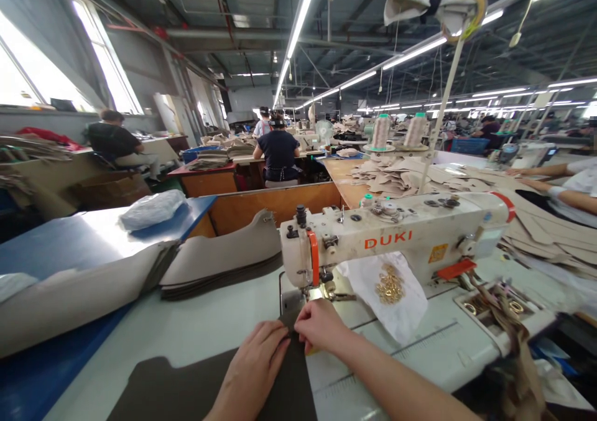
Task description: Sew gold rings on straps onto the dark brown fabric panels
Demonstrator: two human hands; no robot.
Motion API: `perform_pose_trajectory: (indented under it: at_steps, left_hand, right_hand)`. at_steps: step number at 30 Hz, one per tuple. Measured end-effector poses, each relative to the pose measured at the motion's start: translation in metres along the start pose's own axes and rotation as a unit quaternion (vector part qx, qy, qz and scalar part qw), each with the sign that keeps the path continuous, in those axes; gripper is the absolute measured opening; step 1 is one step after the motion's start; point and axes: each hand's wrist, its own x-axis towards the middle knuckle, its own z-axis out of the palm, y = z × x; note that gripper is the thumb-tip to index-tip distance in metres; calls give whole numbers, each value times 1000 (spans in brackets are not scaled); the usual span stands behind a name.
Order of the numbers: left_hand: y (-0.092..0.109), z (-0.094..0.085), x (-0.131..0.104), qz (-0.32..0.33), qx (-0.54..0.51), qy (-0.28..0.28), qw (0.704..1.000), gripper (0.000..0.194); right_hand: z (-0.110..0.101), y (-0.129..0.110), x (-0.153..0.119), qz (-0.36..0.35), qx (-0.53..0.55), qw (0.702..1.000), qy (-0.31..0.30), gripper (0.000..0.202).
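A dark grey-brown fabric panel (186, 387) lies on the sewing table, its narrow end reaching under the needle area of a white sewing machine (345, 240). My left hand (259, 362) rests flat on the panel, fingers stretched toward the presser foot. Close beside it, my right hand (321, 328) is closed with thumb and fingers pinched at the panel's edge, just in front of the foot. What the right fingertips grip is mostly hidden, though the panel's edge runs into them. The needle itself is hard to make out.
Stacked grey panels (224, 253) lie left of the machine. Gold rings (390, 284) sit on a white cloth (410, 321) under its arm. A parts tray (499, 312) with a hanging strap (517, 346) is at right. A co-worker's arms (555, 181) reach over beige pieces.
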Motion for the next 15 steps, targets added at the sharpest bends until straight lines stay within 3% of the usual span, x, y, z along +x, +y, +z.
perform_pose_trajectory:
  at_steps: [10, 15]
  left_hand:
    - [10, 12, 18, 33, 27, 9, 999, 24]
    - [10, 10, 23, 40, 16, -3, 999, 22]
  right_hand:
    - [-6, -3, 8, 11, -48, 998, -50, 21]
    - [-12, 3, 0, -85, -140, 986, -1, 17]
